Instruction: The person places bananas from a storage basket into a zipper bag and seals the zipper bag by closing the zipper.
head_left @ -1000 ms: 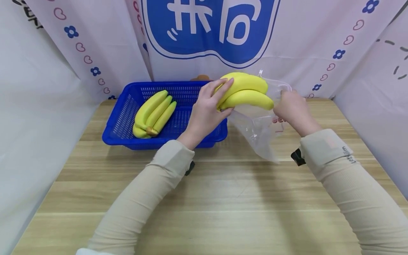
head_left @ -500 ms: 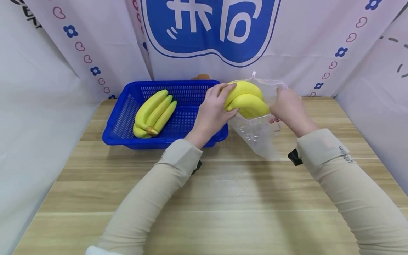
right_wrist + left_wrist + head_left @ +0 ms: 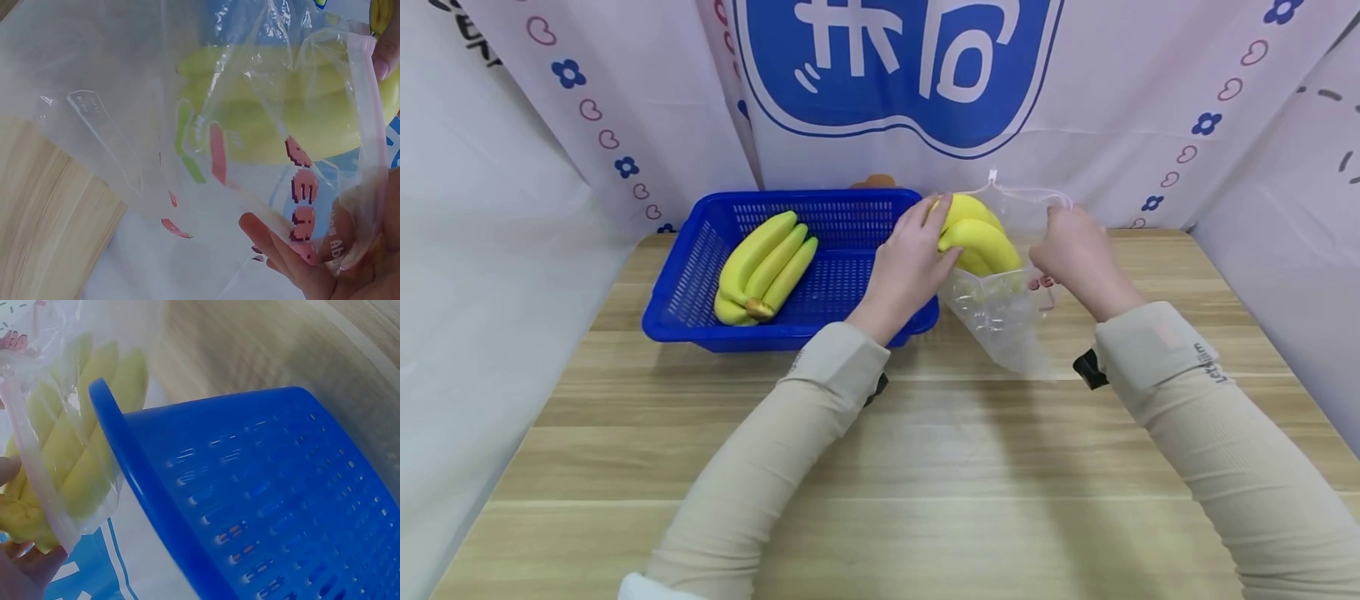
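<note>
My left hand (image 3: pixel 912 265) holds a bunch of yellow bananas (image 3: pixel 976 242) by its stem end. The bunch slants down through the mouth of a clear zip bag (image 3: pixel 1000 329), and its tips are inside. Through the plastic, the left wrist view shows several bananas (image 3: pixel 81 437) side by side. My right hand (image 3: pixel 1078 254) grips the bag's right edge near the pink zip strip. In the right wrist view that hand (image 3: pixel 350 269) is partly behind the film, which bears red lettering (image 3: pixel 301 187). The bag's lower part hangs above the table.
A blue perforated basket (image 3: pixel 790 337) stands left of the bag, close to my left wrist. Another banana bunch (image 3: pixel 763 271) lies in its left half. The wooden table (image 3: pixel 925 483) runs back to a white printed cloth (image 3: pixel 662 100) behind, with white sheets at both sides.
The left hand has moved slightly right and tipped the bananas downward, so more of the bunch is inside the bag. The right hand has shifted slightly left, still gripping the bag.
</note>
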Demonstrator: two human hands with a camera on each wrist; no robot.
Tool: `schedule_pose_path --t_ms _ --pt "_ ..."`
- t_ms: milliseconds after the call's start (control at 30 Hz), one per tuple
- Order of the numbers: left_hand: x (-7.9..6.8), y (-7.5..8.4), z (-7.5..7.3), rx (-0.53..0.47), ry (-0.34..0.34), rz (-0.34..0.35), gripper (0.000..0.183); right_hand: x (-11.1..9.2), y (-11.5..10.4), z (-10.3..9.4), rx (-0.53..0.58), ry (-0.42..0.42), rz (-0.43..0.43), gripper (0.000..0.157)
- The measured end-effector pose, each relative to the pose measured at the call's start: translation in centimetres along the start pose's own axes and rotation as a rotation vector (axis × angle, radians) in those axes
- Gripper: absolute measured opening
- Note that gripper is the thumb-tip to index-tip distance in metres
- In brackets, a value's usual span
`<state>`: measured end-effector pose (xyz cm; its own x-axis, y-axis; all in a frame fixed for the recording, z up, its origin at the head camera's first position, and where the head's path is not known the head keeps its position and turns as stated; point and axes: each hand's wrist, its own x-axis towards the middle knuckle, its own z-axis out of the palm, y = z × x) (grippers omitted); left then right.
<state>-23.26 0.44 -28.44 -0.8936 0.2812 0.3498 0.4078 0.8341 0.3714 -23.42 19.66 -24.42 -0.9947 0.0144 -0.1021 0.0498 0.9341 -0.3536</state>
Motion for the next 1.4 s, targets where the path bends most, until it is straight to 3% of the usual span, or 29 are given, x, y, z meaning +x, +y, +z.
schedule_pose_path --t_ms 300,467,600,900,1067,1167,1233,1400 --pt "0.0 0.3 0.1 0.024 0.092 -0.035 0.056 0.0 -0.4 -0.3 0.078 0.024 0.009 0.067" --pt "0.0 0.5 0.0 -0.008 0.129 -0.030 0.055 -0.1 -1.0 -0.7 0.068 0.036 -0.010 0.062" --pt "-0.1 0.7 -0.1 -0.062 0.152 -0.004 0.054 -0.2 -1.5 -1.0 0.040 0.054 -0.025 0.056" --pt "0.4 0.5 -0.3 -0.081 0.074 0.076 0.044 -0.3 -2.5 -1.8 0.053 0.023 -0.007 0.068" --pt "0.1 0.1 -0.6 -0.076 0.170 0.119 0.034 -0.4 -2.3 -2.0 0.072 0.002 -0.005 0.072" --pt "0.0 -0.5 -1.0 -0.082 0.239 0.081 0.031 -0.4 -2.0 -2.1 0.066 0.012 0.004 0.071" --pt "0.0 -1.0 -1.3 -0.084 0.247 0.017 0.031 -0.4 -1.8 -2.2 0.054 0.021 0.009 0.070" --pt "-0.4 -3.3 -2.2 -0.062 0.176 -0.140 0.034 -0.3 -1.3 -2.2 0.060 0.034 0.033 0.071"
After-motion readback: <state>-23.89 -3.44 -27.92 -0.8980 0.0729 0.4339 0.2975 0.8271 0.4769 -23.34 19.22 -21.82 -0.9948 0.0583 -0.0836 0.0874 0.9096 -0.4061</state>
